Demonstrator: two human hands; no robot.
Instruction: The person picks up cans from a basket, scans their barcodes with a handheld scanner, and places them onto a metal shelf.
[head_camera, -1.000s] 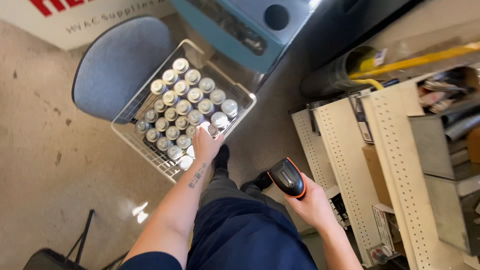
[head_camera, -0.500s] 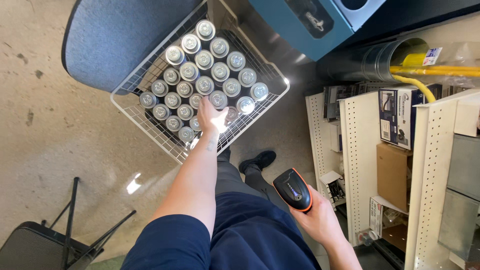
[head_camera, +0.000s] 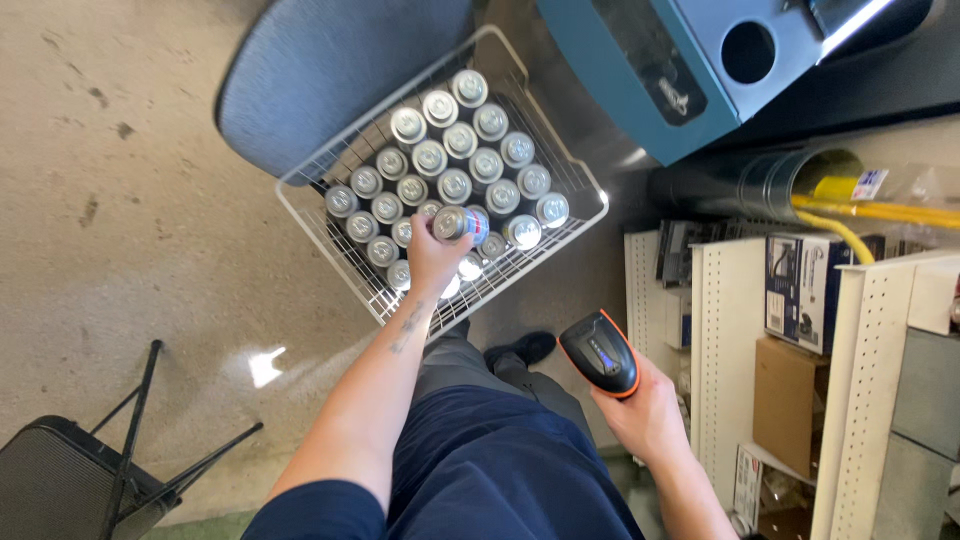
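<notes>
You are lifting one spray can (head_camera: 458, 222) out of the white wire basket (head_camera: 590, 205): it is a slim cylinder with a silver cap, tilted on its side so the cap faces the camera, and a band of blue and red is showing on its body, though the can is too foreshortened to tell more about it. Your left hand (head_camera: 432, 262) is reaching forward on a straight, bare forearm, fingers curled snugly around the can's body, so the hand is closed on it and nothing else. The can is sitting just above the near rows of the basket, over the other silver-capped cans (head_camera: 455, 150) that are standing upright in tight rows and filling most of it. The basket itself is resting beside a blue-grey padded chair seat (head_camera: 330, 70), which is lying at its far left corner. Your right hand (head_camera: 640, 405) is hanging well apart from the basket, on its near right side, low by your leg and next to the white pegboard shelving (head_camera: 725, 340); it is wrapping firmly around a black and orange handheld scanner (head_camera: 600, 352), whose head is pointing toward the basket.
</notes>
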